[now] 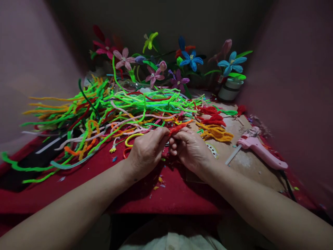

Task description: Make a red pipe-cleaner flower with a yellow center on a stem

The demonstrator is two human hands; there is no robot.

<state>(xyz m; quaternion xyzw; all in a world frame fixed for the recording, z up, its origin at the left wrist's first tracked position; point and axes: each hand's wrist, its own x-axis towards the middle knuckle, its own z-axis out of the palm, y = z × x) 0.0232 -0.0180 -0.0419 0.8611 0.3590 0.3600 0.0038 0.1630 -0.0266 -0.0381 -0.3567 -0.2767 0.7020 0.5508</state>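
Note:
Both my hands meet over the middle of the table, fingertips pinched together. Between them is a red-orange pipe cleaner piece (180,128), its pointed end showing toward the upper right. My left hand (148,147) is closed on its left end, thumb and forefinger pressed together. My right hand (191,147) is closed on it from the other side, fingers curled under. Just behind the hands lies a heap of loose pipe cleaners (156,100) in green, orange, pink and red. Orange-handled scissors (130,140) lie partly hidden by my left hand.
A pink glue gun (262,149) rests on a cardboard sheet (241,161) at right. Beside it are folded red pieces (212,116) and mustard-yellow pieces (214,132). Pipe cleaner flowers (192,60) stand along the back, near a jar (231,89). Scraps dot the red tablecloth (135,194).

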